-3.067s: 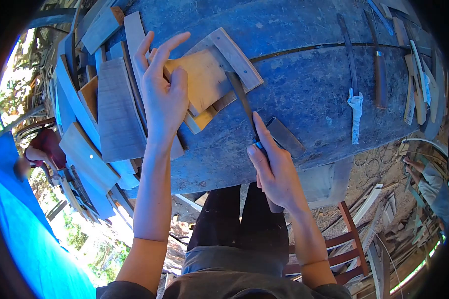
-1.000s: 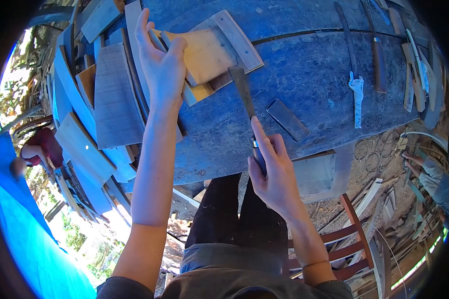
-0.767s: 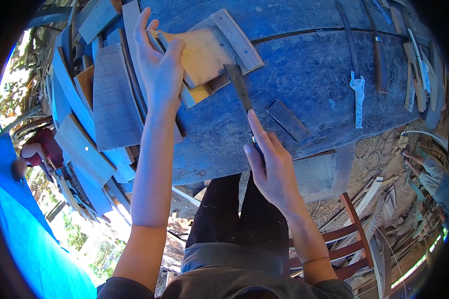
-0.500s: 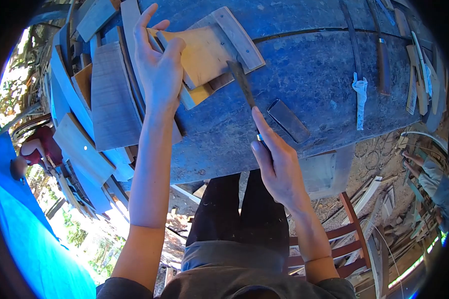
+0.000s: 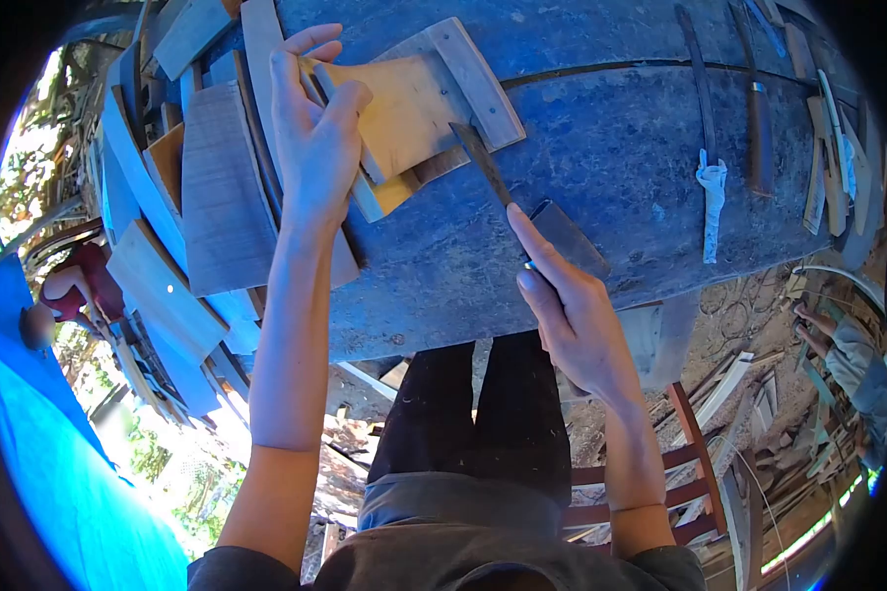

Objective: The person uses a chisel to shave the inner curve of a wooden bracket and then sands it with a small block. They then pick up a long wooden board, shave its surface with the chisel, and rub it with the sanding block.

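My left hand [image 5: 317, 158] grips the left end of a wooden piece [image 5: 409, 108], thumb over its edge and the other fingers behind. That piece has a pale, smooth middle and a raised crosswise strip [image 5: 478, 84] at its right end. My right hand [image 5: 577, 320] is closed round the handle of a knife [image 5: 485, 167], index finger stretched along the back of the narrow dark blade. The blade's tip overlaps the lower right part of the pale face, near the strip. Beside the knife lies a dark rectangular block [image 5: 574, 236], partly covered by my right hand.
Several boards [image 5: 227, 187] are piled at the left of the blue worktable [image 5: 414, 295]. Toward the right lie a long tool with a cloth-wrapped handle [image 5: 712, 197], another wooden-handled tool [image 5: 759, 138] and wood strips [image 5: 823, 163]. A red-brown chair [image 5: 700, 443] stands below; people are at both sides.
My right hand has shifted right and slightly down, and the knife now overlaps the dark block's edge. The fingers of my left hand have bent a little; the wooden piece has barely moved.
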A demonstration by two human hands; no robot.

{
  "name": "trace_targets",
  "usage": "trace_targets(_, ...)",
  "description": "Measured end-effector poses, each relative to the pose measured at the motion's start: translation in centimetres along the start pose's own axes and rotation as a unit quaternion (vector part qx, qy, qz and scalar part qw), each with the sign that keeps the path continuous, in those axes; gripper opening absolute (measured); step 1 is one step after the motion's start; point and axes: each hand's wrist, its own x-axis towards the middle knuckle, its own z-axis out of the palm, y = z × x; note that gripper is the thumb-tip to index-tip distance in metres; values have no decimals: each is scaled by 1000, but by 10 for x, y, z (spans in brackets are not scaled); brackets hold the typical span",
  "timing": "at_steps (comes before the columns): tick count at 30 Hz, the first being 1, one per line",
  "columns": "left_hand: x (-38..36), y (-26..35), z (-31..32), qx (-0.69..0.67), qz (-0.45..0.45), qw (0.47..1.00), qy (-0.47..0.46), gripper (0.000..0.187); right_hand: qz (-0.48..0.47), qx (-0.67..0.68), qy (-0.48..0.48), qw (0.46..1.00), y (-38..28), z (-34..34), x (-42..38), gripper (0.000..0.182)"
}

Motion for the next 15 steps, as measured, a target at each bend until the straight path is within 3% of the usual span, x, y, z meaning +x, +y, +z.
trace_targets(2,0,0,2,-22,-5,1000,3,48,-50,-21,18,998,12,9,0,58)
trace_targets(4,2,0,0,-41,-4,999,6,48,-57,-195,77,976,15,28,0,62)
trace_targets(8,2,0,0,-6,-6,1000,13,47,-111,-182,133,968,28,40,6,63)
trace_targets(9,1,2,3,-27,-22,999,28,47,-8,66,76,995,19,33,3,55)
trace_targets(10,1,3,5,-24,-14,999,19,47,91,312,13,945,13,29,-1,50)
trace_targets(11,1,4,6,-25,-18,999,34,48,86,321,21,943,12,27,-4,50)
trace_targets(13,0,6,7,-23,-15,999,42,49,88,608,-82,785,16,23,-12,47)
trace_targets(14,0,8,8,-28,-19,998,48,50,75,671,-128,727,21,21,-16,49)
trace_targets(15,0,9,9,-33,-22,998,53,51,67,674,-122,725,22,26,-17,49)
